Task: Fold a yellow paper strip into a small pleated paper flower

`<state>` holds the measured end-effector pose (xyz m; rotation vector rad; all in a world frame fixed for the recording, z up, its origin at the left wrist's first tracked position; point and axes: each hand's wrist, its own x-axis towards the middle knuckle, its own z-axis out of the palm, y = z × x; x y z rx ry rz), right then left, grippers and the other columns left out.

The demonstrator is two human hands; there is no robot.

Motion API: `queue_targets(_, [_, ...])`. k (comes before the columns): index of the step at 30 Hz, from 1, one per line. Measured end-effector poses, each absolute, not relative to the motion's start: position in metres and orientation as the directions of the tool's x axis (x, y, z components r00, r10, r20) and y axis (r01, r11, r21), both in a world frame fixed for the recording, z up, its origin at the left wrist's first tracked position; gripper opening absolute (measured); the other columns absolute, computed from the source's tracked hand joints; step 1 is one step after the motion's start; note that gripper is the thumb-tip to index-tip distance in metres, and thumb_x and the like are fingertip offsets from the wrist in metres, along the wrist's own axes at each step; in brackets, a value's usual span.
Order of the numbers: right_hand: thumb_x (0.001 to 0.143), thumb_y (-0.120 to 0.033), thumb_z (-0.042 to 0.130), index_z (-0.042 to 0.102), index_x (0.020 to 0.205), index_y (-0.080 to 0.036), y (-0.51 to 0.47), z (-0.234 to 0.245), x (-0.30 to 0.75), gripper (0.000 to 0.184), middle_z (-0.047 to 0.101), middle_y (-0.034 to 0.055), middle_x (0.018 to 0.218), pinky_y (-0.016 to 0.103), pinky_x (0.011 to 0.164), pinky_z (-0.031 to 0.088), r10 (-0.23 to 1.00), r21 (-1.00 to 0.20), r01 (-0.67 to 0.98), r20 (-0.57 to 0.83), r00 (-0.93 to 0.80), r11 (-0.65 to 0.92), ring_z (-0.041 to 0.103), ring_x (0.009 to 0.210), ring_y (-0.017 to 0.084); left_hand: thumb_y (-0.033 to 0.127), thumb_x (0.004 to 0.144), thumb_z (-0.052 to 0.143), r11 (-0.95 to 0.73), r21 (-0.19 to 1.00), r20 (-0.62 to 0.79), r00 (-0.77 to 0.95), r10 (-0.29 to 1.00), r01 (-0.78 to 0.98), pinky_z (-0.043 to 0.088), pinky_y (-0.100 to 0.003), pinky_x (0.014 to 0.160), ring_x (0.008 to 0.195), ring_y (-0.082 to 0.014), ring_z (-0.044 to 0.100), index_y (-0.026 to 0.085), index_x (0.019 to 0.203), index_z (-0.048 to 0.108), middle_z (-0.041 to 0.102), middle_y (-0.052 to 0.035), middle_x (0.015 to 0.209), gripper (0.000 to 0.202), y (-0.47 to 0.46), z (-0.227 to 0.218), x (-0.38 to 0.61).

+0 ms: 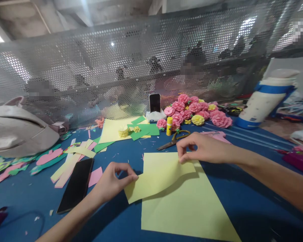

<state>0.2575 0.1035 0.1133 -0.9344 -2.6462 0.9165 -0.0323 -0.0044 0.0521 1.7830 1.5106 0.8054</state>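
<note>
Between my two hands a strip of yellow paper [156, 183] is held up, bowed and slightly raised. My left hand [113, 179] pinches its left end between thumb and fingers. My right hand [197, 148] is closed in a pinch on the strip's upper right part. Beneath the strip lies a larger yellow sheet [187, 215], flat on the blue table [111, 222]. Just beyond the right hand rest scissors [174, 139] with dark blades, beside an upright yellow glue stick [169, 126].
Pink and yellow paper flowers [192, 109] are heaped at the back. A phone [77, 185] and paper strips [72, 161] lie to the left, near a pale bag [20, 131]. A white and blue bottle [265, 101] leans at the right. Behind stands a perforated metal screen [96, 77].
</note>
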Motion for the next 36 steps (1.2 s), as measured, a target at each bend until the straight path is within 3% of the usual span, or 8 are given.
queue_targets(8, [0.077, -0.041, 0.067, 0.071, 0.070, -0.018, 0.111, 0.105, 0.257, 0.024, 0.072, 0.0009, 0.073, 0.026, 0.064, 0.040, 0.595, -0.661, 0.482, -0.066, -0.801, 0.575, 0.063, 0.070, 0.017, 0.033, 0.081, 0.064, -0.097, 0.812, 0.043, 0.107, 0.993, 0.575, 0.043, -0.027, 0.068, 0.073, -0.0188, 0.062, 0.019, 0.066, 0.069, 0.072, -0.0020, 0.073, 0.021, -0.019, 0.042, -0.051])
queue_targets(17, [0.077, -0.040, 0.069, 0.072, 0.070, -0.020, 0.125, 0.104, 0.276, 0.022, 0.070, -0.0009, 0.069, 0.026, 0.059, 0.035, 0.652, -0.582, 0.553, -0.051, -0.757, 0.597, 0.059, 0.066, 0.017, 0.034, 0.086, 0.060, -0.124, 0.762, 0.143, 0.022, 0.990, 0.636, 0.045, -0.030, 0.071, 0.074, -0.0198, 0.064, 0.019, 0.070, 0.068, 0.071, -0.0022, 0.072, 0.024, -0.008, 0.043, -0.073])
queue_targets(19, [0.080, -0.037, 0.068, 0.073, 0.073, -0.020, 0.122, 0.107, 0.268, 0.019, 0.071, -0.0010, 0.073, 0.026, 0.062, 0.038, 0.617, -0.574, 0.529, -0.052, -0.785, 0.625, 0.061, 0.068, 0.017, 0.033, 0.091, 0.055, -0.264, 0.746, 0.250, 0.110, 0.962, 0.612, 0.047, -0.030, 0.079, 0.085, -0.0197, 0.064, 0.019, 0.082, 0.068, 0.071, -0.0035, 0.087, 0.021, -0.001, 0.054, -0.063])
queue_targets(22, [0.085, -0.031, 0.062, 0.074, 0.082, -0.020, 0.114, 0.119, 0.248, 0.017, 0.073, 0.0002, 0.081, 0.025, 0.067, 0.041, 0.556, -0.552, 0.461, 0.006, -0.831, 0.695, 0.064, 0.074, 0.016, 0.032, 0.092, 0.055, -0.357, 0.776, 0.212, 0.318, 0.924, 0.521, 0.048, -0.032, 0.088, 0.098, -0.0187, 0.062, 0.021, 0.107, 0.063, 0.068, -0.0052, 0.107, 0.020, 0.013, 0.071, -0.038])
queue_targets(27, [0.087, -0.024, 0.058, 0.074, 0.088, -0.019, 0.110, 0.142, 0.214, 0.016, 0.072, 0.0028, 0.087, 0.027, 0.070, 0.042, 0.534, -0.464, 0.385, 0.247, -0.809, 0.798, 0.062, 0.078, 0.017, 0.037, 0.091, 0.056, -0.213, 0.921, 0.033, 0.479, 0.877, 0.326, 0.050, -0.029, 0.075, 0.085, -0.0176, 0.064, 0.016, 0.105, 0.065, 0.069, -0.0073, 0.098, 0.026, 0.043, 0.073, -0.014])
queue_targets(30, [0.086, -0.022, 0.059, 0.071, 0.095, -0.020, 0.123, 0.137, 0.198, 0.015, 0.070, 0.0026, 0.094, 0.027, 0.071, 0.046, 0.579, -0.592, 0.292, 0.378, -0.722, 0.751, 0.061, 0.079, 0.015, 0.042, 0.090, 0.056, -0.047, 0.963, -0.057, 0.370, 0.927, 0.266, 0.046, -0.024, 0.060, 0.071, -0.0155, 0.063, 0.014, 0.104, 0.065, 0.070, -0.0072, 0.089, 0.032, 0.056, 0.069, -0.022])
queue_targets(32, [0.083, -0.022, 0.062, 0.066, 0.110, -0.022, 0.137, 0.122, 0.188, 0.027, 0.065, 0.0046, 0.114, 0.027, 0.073, 0.050, 0.615, -0.715, 0.185, 0.405, -0.676, 0.674, 0.062, 0.086, 0.015, 0.044, 0.088, 0.059, 0.009, 0.964, -0.089, 0.290, 0.953, 0.265, 0.043, -0.022, 0.055, 0.064, -0.0138, 0.062, 0.015, 0.103, 0.065, 0.070, -0.0059, 0.083, 0.033, 0.060, 0.067, -0.034])
queue_targets(36, [0.075, -0.020, 0.070, 0.058, 0.113, -0.020, 0.160, 0.080, 0.168, 0.040, 0.065, 0.0043, 0.102, 0.025, 0.064, 0.051, 0.722, -0.912, 0.099, 0.245, -0.647, 0.398, 0.065, 0.077, 0.013, 0.050, 0.086, 0.060, 0.064, 0.952, -0.149, 0.274, 0.950, 0.298, 0.042, -0.022, 0.051, 0.058, -0.0143, 0.062, 0.016, 0.092, 0.065, 0.068, -0.0043, 0.072, 0.034, 0.065, 0.065, -0.059])
